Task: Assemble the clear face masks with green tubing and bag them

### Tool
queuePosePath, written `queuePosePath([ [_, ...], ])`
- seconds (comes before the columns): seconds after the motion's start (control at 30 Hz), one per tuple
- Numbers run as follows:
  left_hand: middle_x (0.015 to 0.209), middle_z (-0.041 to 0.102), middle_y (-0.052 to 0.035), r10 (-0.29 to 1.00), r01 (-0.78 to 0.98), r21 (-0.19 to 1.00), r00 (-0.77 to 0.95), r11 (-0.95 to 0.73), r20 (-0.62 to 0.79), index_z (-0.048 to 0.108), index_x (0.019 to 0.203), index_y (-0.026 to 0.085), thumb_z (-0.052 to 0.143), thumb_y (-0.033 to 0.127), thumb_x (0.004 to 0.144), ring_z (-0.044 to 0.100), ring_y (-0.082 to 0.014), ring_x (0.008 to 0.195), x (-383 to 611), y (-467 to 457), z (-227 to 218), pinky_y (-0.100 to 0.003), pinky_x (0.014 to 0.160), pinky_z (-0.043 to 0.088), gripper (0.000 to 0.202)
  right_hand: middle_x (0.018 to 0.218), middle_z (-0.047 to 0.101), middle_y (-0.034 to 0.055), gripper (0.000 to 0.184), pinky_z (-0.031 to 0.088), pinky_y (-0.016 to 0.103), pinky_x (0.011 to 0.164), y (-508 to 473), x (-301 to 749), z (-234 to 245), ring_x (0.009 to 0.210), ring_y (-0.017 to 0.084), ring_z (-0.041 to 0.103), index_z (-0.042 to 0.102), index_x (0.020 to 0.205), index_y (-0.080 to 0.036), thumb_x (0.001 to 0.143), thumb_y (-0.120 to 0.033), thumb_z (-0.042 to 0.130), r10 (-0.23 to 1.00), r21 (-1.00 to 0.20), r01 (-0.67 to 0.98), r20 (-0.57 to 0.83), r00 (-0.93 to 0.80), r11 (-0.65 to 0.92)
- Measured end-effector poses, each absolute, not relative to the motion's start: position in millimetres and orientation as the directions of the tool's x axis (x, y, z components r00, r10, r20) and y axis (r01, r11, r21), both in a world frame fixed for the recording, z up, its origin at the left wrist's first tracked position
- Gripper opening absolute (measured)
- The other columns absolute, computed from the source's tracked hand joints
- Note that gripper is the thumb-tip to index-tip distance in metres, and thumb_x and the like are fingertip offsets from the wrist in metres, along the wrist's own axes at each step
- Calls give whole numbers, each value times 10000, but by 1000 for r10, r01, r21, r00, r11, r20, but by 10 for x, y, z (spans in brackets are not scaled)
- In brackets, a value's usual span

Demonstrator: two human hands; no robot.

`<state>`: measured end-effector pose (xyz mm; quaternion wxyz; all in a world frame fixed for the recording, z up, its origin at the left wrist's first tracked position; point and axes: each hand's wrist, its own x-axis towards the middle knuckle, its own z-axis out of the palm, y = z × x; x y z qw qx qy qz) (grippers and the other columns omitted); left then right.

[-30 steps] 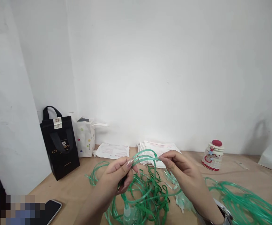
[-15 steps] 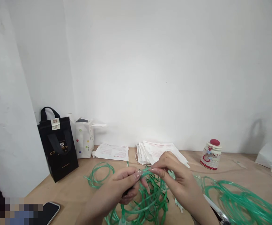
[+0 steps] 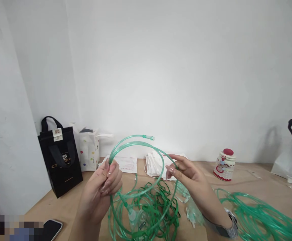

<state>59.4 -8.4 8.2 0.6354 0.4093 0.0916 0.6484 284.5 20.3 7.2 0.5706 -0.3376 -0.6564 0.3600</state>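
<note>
Hands draw apart: the green tube (image 3: 135, 144), bunched between the fingertips half a second ago, now stands in wide loops above the table (image 3: 35, 209), its end connector (image 3: 149, 137) free. It appears to be loosely coiled. The left hand (image 3: 107, 179) clasps the strands; the right hand (image 3: 188, 172) curves about the loop's far side, its grip impossible to tell. The fist hides the gathered strands; straps (image 3: 158, 204) obscure the mask (image 3: 138, 219); the frame crops the tubing (image 3: 266, 214) at right.
</note>
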Motion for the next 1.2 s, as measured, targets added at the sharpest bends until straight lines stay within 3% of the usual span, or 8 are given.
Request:
queuePosePath([
  [0.1, 462, 219, 93, 900, -785, 587, 93, -197, 426, 500, 625, 135, 436, 196, 879, 106, -48, 388, 520, -90, 90, -152, 358, 204, 269, 605, 569, -15, 252, 451, 304, 636, 286, 2954, 53, 588, 149, 535, 632, 918, -192, 754, -382, 608, 887, -885, 78, 453, -88, 459],
  [0.3, 449, 258, 89, 901, -835, 522, 77, -175, 426, 487, 612, 123, 401, 155, 892, 181, -31, 361, 435, -94, 93, -141, 349, 235, 295, 591, 561, 12, 270, 424, 318, 692, 467, 3202, -9, 722, 198, 551, 624, 599, -179, 722, -419, 621, 885, -876, 204, 460, 73, 438],
  [0.5, 485, 360, 65, 923, -839, 518, 52, -167, 381, 507, 643, 113, 351, 120, 909, 283, -9, 359, 624, -60, 105, -125, 360, 277, 308, 958, 633, 85, 331, 447, 388, 770, 375, 3008, 12, 866, 235, 573, 633, 950, -188, 715, -421, 624, 783, -821, 322, 558, 276, 471],
  [0.6, 503, 371, 61, 923, -856, 493, 53, -155, 382, 527, 686, 103, 365, 88, 899, 320, -7, 373, 740, -35, 89, -120, 374, 302, 267, 878, 657, 65, 211, 462, 347, 759, 194, 2785, 32, 832, 209, 592, 634, 857, -202, 774, -386, 571, 812, -793, 273, 580, 64, 544],
  [0.73, 522, 364, 60, 933, -871, 475, 61, -123, 354, 531, 695, 100, 409, 75, 881, 349, -7, 384, 828, -3, 53, -117, 386, 322, 224, 819, 699, 39, 171, 481, 318, 723, 32, 2487, -13, 783, 203, 627, 682, 800, -221, 796, -327, 548, 819, -789, 364, 283, -500, 495],
  [0.87, 537, 352, 61, 945, -896, 431, 43, -108, 326, 527, 691, 101, 343, 92, 911, 356, -8, 387, 828, 31, 36, -120, 394, 339, 287, 940, 692, 46, 178, 460, 307, 785, 45, 2278, -112, 872, 213, 619, 679, 922, -221, 768, -251, 595, 780, -711, 425, 281, -559, 560],
  [1.0, 548, 358, 55, 954, -923, 374, 26, -93, 300, 535, 708, 88, 228, 107, 938, 378, -5, 399, 785, 30, 56, -109, 399, 353, 384, 865, 689, 21, 134, 455, 274, 749, 77, 2172, -155, 821, 191, 613, 692, 858, -227, 732, -230, 646, 739, -718, 365, 304, -601, 592],
  [1.2, 604, 462, 16, 967, -810, 578, 56, -101, 249, 588, 857, 86, 313, 78, 912, 456, -32, 464, 703, 30, 50, -132, 439, 413, 280, 721, 640, 7, 139, 436, 256, 668, 86, 2206, -123, 721, 156, 577, 636, 700, -180, 765, -300, 609, 801, -858, 241, 273, -532, 453],
])
